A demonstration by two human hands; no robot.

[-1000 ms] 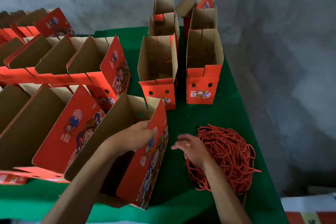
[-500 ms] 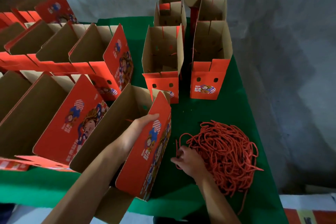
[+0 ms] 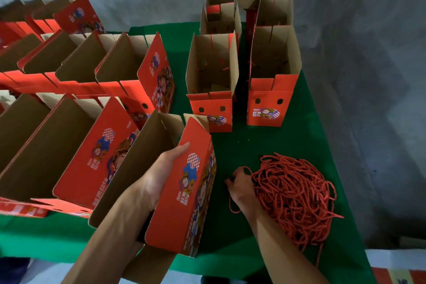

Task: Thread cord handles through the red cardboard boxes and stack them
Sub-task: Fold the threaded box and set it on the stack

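Red cord pile now under right hand, fingers closing on a strand (reached in since last second); left hand grips open box, so threading comes next.

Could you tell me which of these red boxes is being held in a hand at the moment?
The nearest box, tilted at the table's front edge: the left hand grips its red printed wall. All other boxes stand untouched.

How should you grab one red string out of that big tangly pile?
Pinch a single loose strand at the near left edge of the cord pile, where the right hand already is. Loops and ends stick out free there, like the end trailing on the green cloth. The middle is too tangled; it would probably drag up several cords.
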